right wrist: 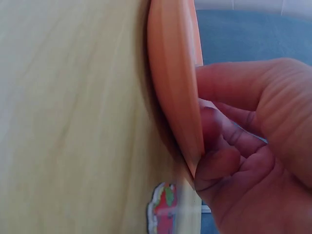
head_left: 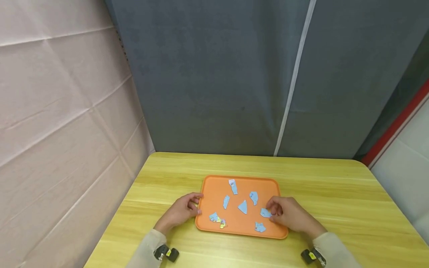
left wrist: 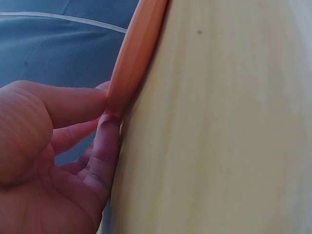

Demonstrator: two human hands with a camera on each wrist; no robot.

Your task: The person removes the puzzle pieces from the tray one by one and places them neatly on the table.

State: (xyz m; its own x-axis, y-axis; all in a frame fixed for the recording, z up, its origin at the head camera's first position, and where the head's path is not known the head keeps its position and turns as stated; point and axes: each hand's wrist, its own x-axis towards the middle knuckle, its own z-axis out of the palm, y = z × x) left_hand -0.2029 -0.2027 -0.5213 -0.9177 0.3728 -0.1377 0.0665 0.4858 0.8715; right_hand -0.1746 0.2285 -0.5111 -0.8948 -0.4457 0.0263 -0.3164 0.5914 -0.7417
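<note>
An orange tray lies on the table with several flat, irregular pale blue pieces spread over it. My left hand holds the tray's left rim, fingers curled and thumb against the edge; the left wrist view shows its fingertips at the orange rim. Over the tray's right side, my right hand pinches a small blue piece between thumb and fingers. A triangular piece sits mid-tray. At lower left is a blue piece with yellow and purple parts. The right fingertips are partly hidden by the rim.
The tray rests on a light wood-patterned table. A grey-blue curtain hangs behind it, with pale cloth at the left. In the right wrist view, a small red-and-green shape with a white edge shows near the tray.
</note>
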